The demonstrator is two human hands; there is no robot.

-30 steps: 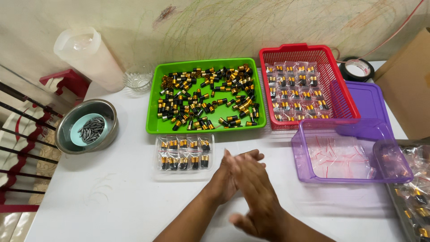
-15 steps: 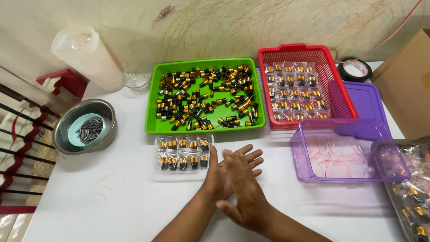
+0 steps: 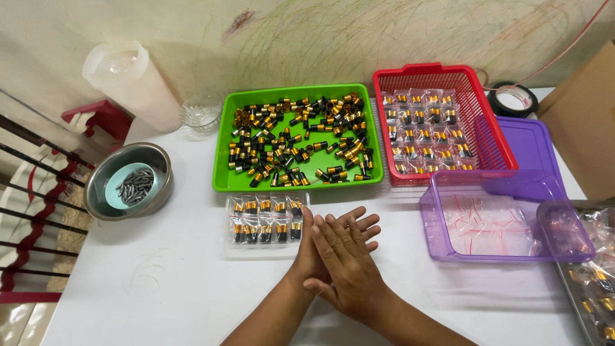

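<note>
In the head view, the right hand [image 3: 346,263] lies on top of the left hand [image 3: 320,247], palms pressed together just above the white tabletop [image 3: 160,288]; the fingers [image 3: 362,225] of both are stretched out flat and hold nothing. Just beside the fingertips, toward the left, a clear flat packet [image 3: 266,218] rests on the tabletop, filled with two rows of small black-and-gold cylinders. Beyond it stands a green tray [image 3: 221,182] heaped with loose cylinders of the same kind. To the right of that tray is a red mesh basket [image 3: 496,125] holding many small clear bags of them. Nearer the hands on the right sits a clear purple box [image 3: 442,240] with red-striped bags in it, partly over a purple lid [image 3: 532,144]. Far left, a steel bowl [image 3: 99,192] holds a pale dish of grey pellets. An empty glass [image 3: 200,115] and a translucent jug [image 3: 131,83] stand near the wall.
</note>
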